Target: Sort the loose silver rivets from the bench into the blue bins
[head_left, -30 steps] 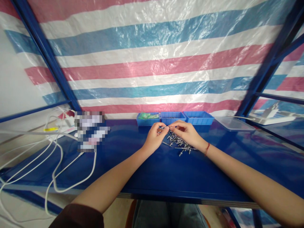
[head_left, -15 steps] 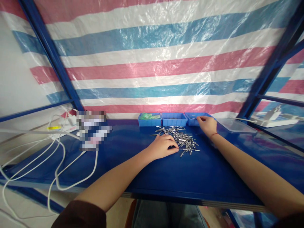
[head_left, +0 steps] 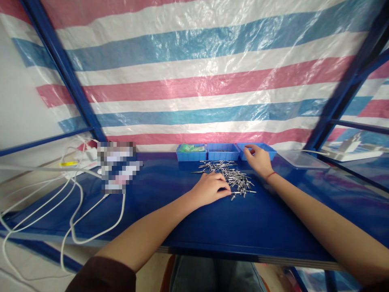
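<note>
A loose pile of thin silvery blind rivets (head_left: pixel 238 178) lies on the blue tabletop (head_left: pixel 212 227). At the near left side of the pile is my left hand (head_left: pixel 211 188), its thumb and forefinger pinched on the end of one rivet. My right hand (head_left: pixel 259 161) hangs at the front of the right blue bin (head_left: pixel 269 151), thumb and forefinger a little apart with nothing visible between them. Part of that bin's inside is hidden behind my fingers.
The middle blue bin (head_left: pixel 223 156) holds small metal pieces; the left blue bin (head_left: pixel 191 156) has green packets. A clear plastic lid (head_left: pixel 304 160) lies at right. White cables (head_left: pixel 80 202) run across the left side. Striped sheeting (head_left: pixel 194 93) hangs behind.
My right hand has come slightly left and nearer to me, and its fingers have parted, with the thin piece at their tips gone. My left hand has shifted slightly right along the pile.
</note>
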`<state>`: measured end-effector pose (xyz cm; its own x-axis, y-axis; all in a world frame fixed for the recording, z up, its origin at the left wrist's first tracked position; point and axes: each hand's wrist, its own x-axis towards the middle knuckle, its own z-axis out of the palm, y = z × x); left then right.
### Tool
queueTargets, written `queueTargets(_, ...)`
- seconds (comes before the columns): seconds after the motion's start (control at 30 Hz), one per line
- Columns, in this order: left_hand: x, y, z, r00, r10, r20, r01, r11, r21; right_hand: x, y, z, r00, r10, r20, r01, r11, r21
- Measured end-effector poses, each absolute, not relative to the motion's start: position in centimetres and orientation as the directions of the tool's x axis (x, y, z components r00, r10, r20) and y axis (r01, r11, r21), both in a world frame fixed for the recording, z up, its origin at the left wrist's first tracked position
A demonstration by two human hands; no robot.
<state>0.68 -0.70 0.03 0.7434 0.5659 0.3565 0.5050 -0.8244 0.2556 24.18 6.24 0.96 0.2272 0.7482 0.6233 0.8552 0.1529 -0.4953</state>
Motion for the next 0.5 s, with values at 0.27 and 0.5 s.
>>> queueTargets(0.27, 0.7, -0.2, 0.0, 0.550, 0.669, 0.501, 0.540, -0.742, 0.397, 20.0, 2.8, 2.4, -0.219, 0.787, 0.576, 0.654, 0.557, -0.512)
queueTargets(0.5, 0.0, 1.4, 0.1, 0.325, 0.801, 0.503, 0.325, -0.594, 0.736, 16.5, -0.1, 3.1, -0.342, 0.845, 0.411, 0.251, 0.503, -0.827)
